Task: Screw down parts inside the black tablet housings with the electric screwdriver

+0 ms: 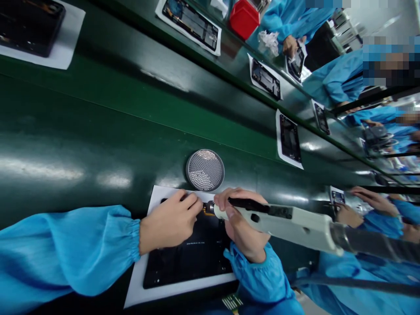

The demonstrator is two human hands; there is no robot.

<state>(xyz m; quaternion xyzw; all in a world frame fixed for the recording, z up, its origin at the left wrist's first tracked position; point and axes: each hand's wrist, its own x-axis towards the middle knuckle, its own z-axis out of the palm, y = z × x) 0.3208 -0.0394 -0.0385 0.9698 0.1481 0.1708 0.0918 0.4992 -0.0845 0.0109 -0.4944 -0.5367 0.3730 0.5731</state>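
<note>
My right hand (244,227) is wrapped round a white electric screwdriver (288,223), whose tip points left at the top edge of a black open device (190,258) lying on a white sheet (138,284). My left hand (170,221), fingers pinched together, rests on the device beside the screwdriver tip; what it pinches is too small to make out. Both arms wear blue sleeves. A round perforated metal dish (205,169) sits on the green belt just beyond my hands.
The green conveyor belt (98,131) carries more black devices on white sheets (289,139), one at far left (29,26). A red bin (243,18) stands at the back. Other people in blue coats (331,78) work along the right, one's hands (370,201) close by.
</note>
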